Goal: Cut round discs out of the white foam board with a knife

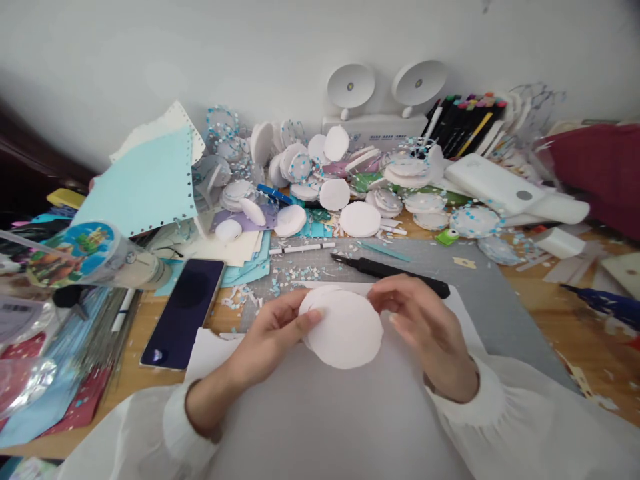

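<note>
My left hand (pixel 280 333) pinches a small stack of white paper circles (pixel 345 327), thumb on top near the left edge and fingers underneath. The circles overlap slightly out of line, and their rims look a little rough. At the right edge of the stack is my right hand (pixel 420 327), its fingers loosely curled and the thumb apart from them. Its fingertips are at the rim; whether they touch it I cannot tell. Beneath both hands spreads a large white sheet (pixel 340 413). A black craft knife (pixel 390 271) lies just beyond them on the grey cutting mat (pixel 505 320).
White discs (pixel 360 219), some trimmed with blue dots, crowd the back by a twin-lamp light (pixel 375 127). On the left are a phone (pixel 183 313), a drink cup (pixel 145 267) and blue sheets (pixel 145 180). A blue-handled tool (pixel 605 303) lies right. Paper scraps litter the mat.
</note>
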### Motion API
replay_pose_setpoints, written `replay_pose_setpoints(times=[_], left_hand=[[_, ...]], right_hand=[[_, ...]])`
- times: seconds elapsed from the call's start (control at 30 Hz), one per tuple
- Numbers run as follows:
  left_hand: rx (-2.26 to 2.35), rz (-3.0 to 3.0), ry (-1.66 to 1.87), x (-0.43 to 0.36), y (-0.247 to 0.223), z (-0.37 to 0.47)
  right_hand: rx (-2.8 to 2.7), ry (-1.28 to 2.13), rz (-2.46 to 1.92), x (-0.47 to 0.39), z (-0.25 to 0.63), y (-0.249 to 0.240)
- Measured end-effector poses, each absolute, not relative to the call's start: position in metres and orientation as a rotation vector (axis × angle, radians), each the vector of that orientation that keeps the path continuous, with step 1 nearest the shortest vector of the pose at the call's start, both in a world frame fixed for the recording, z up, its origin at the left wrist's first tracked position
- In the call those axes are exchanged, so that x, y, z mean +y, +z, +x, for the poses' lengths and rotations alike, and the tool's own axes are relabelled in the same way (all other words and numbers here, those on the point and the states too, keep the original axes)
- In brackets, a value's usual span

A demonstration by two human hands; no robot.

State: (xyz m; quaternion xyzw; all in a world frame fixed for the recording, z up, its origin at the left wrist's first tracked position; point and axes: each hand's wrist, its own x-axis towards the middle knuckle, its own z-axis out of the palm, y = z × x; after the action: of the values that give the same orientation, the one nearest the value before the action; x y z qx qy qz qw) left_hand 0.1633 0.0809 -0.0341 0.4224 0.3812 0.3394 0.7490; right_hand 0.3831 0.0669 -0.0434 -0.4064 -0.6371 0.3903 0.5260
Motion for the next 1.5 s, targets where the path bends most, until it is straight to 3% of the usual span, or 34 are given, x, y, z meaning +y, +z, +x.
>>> replay_pose_setpoints(times=[0.17,0.43,1.5], left_hand=[[0.768,1.02,0.747,0.08,-0.034,0.161],[0.483,1.13,0.717,0.08,-0.033,0.156],[0.439,1.504,0.869,0.08,-0.041,0.157]], right_hand=[[-1.27,1.524,-1.111,0.068,0.378,-0.046],[-1.087,1.965,-0.94,0.068,0.377,-0.048],[-1.141,2.113,-0.864,0.064,0.374,-0.049]])
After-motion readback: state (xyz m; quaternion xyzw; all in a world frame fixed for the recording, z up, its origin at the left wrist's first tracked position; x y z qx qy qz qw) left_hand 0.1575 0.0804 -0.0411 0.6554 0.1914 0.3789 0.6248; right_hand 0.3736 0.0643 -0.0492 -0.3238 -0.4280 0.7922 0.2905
